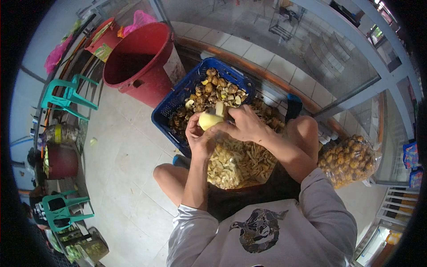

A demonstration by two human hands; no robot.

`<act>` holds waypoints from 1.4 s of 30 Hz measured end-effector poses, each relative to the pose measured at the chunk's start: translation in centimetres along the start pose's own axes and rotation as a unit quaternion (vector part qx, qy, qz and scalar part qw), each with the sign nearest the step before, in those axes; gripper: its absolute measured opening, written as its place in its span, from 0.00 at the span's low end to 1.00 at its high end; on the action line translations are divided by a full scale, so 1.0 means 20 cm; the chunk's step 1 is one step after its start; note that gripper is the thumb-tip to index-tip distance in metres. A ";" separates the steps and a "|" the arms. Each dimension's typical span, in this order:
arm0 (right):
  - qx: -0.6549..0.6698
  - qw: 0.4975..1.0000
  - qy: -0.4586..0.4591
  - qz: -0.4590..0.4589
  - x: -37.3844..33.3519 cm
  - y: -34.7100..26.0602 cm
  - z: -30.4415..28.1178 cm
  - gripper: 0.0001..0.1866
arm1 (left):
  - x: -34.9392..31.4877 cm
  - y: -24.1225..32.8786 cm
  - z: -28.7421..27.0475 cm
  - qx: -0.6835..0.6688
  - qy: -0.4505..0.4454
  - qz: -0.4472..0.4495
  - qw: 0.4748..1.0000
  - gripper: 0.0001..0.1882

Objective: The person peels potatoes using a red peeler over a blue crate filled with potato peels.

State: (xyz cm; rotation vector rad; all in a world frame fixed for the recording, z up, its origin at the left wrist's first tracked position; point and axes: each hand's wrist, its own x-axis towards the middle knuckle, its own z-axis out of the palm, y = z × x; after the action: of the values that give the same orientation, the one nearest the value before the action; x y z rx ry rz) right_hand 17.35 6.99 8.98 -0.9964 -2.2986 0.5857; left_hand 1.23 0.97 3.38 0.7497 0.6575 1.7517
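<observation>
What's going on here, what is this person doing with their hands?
A person sits on the floor peeling a pale yellow fruit. The left hand cups it while the right hand works on it with what looks like a small blade. Below the hands lies a heap of pale peelings and slices. Ahead is a blue crate of brown, unpeeled pieces, behind it a red bucket, and at the person's right a clear bag of more fruit.

Location type: informal food-preparation area on a tiled floor (124, 155), beside a glass shopfront. Indicators: a blue crate (178, 100) of unpeeled produce, a heap of peeled strips (238, 162), a bagged batch (351, 160), a large red bin (142, 62), and green plastic chairs (66, 95).
</observation>
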 end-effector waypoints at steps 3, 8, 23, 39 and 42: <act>0.063 0.997 -0.018 0.035 0.02 -0.03 -0.06 0.44 | 0.01 0.04 0.00 -0.030 -0.032 -0.042 0.998 0.29; 0.117 0.987 -0.099 0.051 0.03 -0.05 -0.09 0.44 | 0.01 0.03 -0.02 0.004 -0.032 -0.017 0.999 0.31; -0.059 0.998 -0.013 -0.032 -0.02 0.00 0.05 0.35 | -0.01 -0.01 0.01 0.024 -0.004 0.068 0.997 0.25; 0.163 0.981 -0.101 0.027 0.02 0.00 -0.02 0.46 | -0.01 0.05 0.00 -0.074 -0.103 -0.067 0.990 0.30; 0.190 0.979 -0.078 0.005 0.02 -0.01 -0.02 0.44 | -0.01 0.05 -0.01 -0.073 -0.115 -0.072 0.988 0.29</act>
State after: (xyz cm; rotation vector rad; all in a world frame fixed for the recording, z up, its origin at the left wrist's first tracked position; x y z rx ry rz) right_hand 17.26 7.13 9.48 -0.8006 -2.1952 1.0934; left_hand 0.51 0.48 3.96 0.7694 0.4121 1.5359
